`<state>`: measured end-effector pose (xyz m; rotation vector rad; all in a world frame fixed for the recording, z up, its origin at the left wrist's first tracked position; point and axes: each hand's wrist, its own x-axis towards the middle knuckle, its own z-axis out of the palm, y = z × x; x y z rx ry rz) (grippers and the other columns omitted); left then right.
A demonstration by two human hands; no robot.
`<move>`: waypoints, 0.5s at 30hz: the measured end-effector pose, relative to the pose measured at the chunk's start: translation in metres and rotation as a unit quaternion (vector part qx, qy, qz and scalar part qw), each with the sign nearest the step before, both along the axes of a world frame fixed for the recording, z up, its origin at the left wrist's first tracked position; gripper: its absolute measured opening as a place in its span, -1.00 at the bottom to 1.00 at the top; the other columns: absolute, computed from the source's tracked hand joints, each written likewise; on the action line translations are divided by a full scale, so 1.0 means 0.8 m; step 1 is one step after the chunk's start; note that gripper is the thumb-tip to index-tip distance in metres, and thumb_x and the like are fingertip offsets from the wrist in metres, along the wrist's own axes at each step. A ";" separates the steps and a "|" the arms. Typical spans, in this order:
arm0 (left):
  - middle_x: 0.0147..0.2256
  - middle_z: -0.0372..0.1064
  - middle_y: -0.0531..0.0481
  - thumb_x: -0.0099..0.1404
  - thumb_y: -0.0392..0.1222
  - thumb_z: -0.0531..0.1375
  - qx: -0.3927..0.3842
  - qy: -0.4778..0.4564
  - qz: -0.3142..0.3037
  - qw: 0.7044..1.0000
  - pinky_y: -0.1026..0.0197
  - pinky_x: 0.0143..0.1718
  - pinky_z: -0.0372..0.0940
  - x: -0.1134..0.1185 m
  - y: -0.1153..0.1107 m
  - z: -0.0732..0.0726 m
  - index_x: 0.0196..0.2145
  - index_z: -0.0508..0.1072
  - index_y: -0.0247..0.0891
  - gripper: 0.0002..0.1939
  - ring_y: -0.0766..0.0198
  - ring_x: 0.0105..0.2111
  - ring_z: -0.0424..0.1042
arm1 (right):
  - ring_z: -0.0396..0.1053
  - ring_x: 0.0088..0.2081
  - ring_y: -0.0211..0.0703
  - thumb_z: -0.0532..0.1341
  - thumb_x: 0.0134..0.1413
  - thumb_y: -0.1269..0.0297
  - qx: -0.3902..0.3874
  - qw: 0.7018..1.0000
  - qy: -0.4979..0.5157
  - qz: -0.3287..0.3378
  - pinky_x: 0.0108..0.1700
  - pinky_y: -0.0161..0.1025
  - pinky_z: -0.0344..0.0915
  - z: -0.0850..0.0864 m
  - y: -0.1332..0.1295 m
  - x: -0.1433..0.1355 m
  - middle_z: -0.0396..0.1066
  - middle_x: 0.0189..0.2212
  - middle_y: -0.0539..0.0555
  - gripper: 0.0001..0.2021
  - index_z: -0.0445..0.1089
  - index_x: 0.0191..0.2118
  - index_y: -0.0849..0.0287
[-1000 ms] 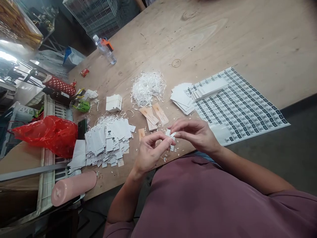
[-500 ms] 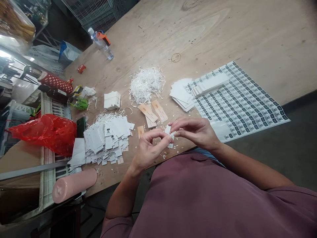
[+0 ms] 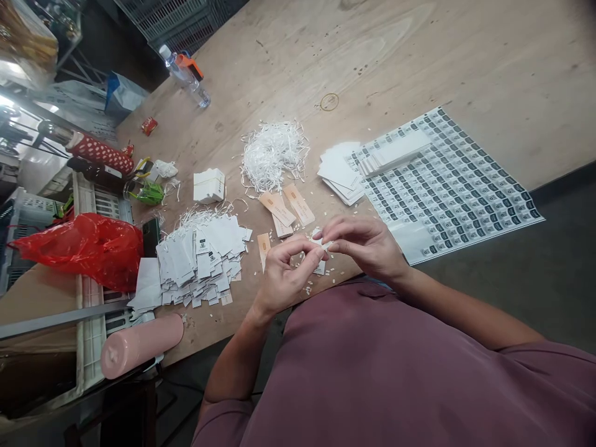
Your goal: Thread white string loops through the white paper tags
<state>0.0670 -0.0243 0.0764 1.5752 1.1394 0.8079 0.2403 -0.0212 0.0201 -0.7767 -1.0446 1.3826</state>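
Note:
My left hand (image 3: 288,273) and my right hand (image 3: 367,245) meet at the front edge of the table. Thumb and fingers of both are pinched around a small white tag (image 3: 325,244), partly hidden by the fingertips. Just under them a white card (image 3: 320,268) shows, its upper part covered. Orange printed cards (image 3: 298,205) lie beyond my left hand, and one more orange card (image 3: 263,247) lies beside it. Tiny white bits are scattered around. Left of my hands spreads a heap of white tags with strings (image 3: 205,261). A tangled pile of white strings (image 3: 274,155) lies farther back.
On the right, a printed sticker sheet (image 3: 475,192) carries a stack of white cards (image 3: 398,152); more white cards (image 3: 342,174) lie beside it. Leftward are a banded card stack (image 3: 209,186), a red plastic bag (image 3: 88,251) and a pink bottle (image 3: 142,344). A water bottle (image 3: 189,81) lies at the back.
The fingertips of both hands have drawn closer together around the small white tag, covering more of it. The view has shifted slightly; the things on the table stay put.

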 end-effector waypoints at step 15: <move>-0.47 0.50 0.00 0.30 -0.09 0.31 -0.066 -0.061 0.022 0.996 0.23 -0.32 0.36 -0.004 -0.004 -0.013 -0.38 0.61 -0.26 -0.80 0.32 -0.45 0.44 | 0.45 -0.29 -0.16 0.50 -0.04 0.22 -0.050 0.997 0.062 0.018 -0.14 -0.16 0.39 -0.013 -0.002 -0.005 0.51 -0.41 0.03 -0.92 0.65 -0.40 0.05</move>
